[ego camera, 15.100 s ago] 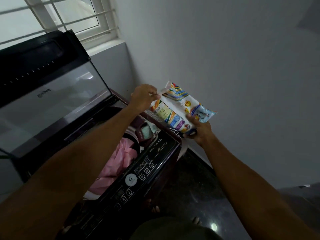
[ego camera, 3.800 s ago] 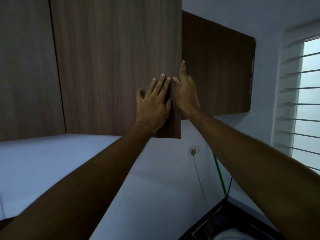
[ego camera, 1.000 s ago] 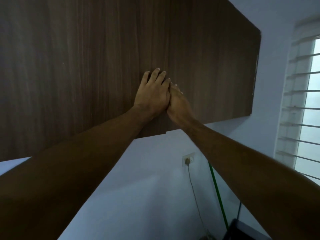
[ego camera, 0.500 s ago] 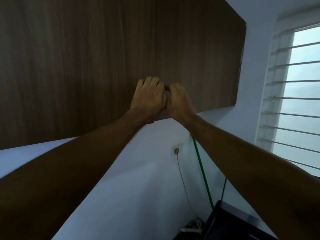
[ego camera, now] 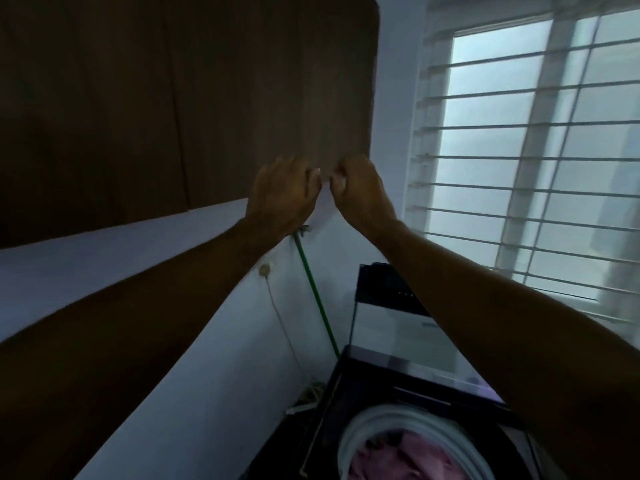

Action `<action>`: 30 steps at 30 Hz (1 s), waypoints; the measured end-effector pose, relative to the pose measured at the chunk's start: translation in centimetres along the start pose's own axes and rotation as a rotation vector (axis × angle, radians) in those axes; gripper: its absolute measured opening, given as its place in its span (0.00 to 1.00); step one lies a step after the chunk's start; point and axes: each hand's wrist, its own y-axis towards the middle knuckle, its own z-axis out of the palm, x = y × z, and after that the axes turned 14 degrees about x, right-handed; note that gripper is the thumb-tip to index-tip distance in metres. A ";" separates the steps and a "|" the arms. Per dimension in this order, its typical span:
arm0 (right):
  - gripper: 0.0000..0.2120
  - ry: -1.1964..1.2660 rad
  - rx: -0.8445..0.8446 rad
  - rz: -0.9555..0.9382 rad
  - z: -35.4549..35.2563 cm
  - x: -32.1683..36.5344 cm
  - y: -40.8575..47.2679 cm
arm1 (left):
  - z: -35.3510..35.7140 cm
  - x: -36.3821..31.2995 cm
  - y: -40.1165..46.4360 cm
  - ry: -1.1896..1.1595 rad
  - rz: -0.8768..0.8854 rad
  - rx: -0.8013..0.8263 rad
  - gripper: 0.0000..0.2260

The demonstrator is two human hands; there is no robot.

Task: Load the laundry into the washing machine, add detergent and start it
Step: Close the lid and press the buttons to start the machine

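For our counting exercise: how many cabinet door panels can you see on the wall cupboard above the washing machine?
2. One cabinet door fills the upper left; the second cabinet door is right of the seam, ending near the window. More may lie beyond the left edge of the frame.

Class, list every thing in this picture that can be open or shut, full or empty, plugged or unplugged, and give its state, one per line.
Cupboard doors: shut.
Washer lid: raised open.
Drum: holds pink laundry.
Wall socket: a cord is plugged in.
Window: barred; open or shut cannot be told.
Left hand: fingers curled, holds nothing visible.
Right hand: fingers curled, holds nothing visible.
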 end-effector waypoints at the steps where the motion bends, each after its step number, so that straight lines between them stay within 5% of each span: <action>1: 0.05 -0.016 -0.004 0.031 -0.3 -1.3 -0.6 | 0.8 -0.9 0.1 -0.033 0.008 -0.007 0.14; 15: 0.10 -0.200 0.015 0.230 -5.2 -15.8 -8.2 | 13.6 -13.1 2.4 -0.309 0.092 0.226 0.10; 30: 0.13 -0.200 0.115 0.373 -4.6 -25.5 -13.2 | 22.4 -18.4 3.7 -0.399 0.070 0.499 0.10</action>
